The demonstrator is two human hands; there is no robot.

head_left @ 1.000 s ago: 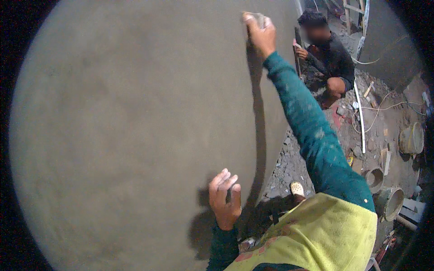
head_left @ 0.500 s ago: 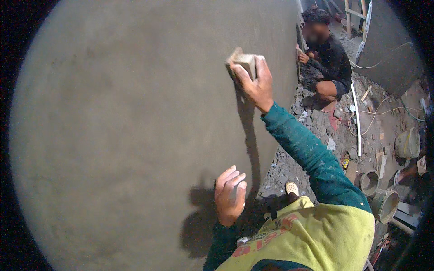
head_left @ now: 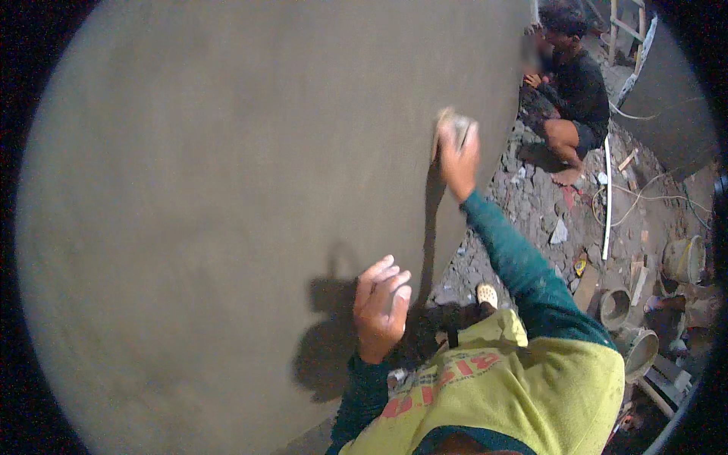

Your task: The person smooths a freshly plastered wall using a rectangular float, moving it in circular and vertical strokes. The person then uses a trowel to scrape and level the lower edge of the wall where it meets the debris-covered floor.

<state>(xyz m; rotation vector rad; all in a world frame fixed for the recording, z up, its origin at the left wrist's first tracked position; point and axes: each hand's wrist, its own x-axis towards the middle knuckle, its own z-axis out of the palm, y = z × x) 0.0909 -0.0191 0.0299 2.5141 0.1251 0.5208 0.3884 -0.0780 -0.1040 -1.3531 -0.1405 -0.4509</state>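
A grey plastered wall (head_left: 227,152) with a smooth surface takes up most of the left and middle of the picture. My right hand (head_left: 459,163) grips a pale block (head_left: 455,121), blurred by motion, at the wall's surface near its right part; my green-sleeved arm reaches up to it. Lower in the middle, my left hand (head_left: 379,307) holds nothing, its fingers loosely bent and apart, beside the wall. I cannot tell whether it touches the surface. Its shadow falls on the plaster to its left.
Another person (head_left: 576,98) in dark clothes squats at the wall's far end. Rubble (head_left: 531,197) covers the ground beside me, with a long white strip (head_left: 607,205), cables, wood scraps, a yellow tape measure (head_left: 580,264) and several buckets (head_left: 682,260). A wooden ladder (head_left: 628,30) stands behind the person.
My right hand came down and left from high on the wall, then moved rightward and slightly lower. My left hand rose slightly. The other person has bent closer to the wall.
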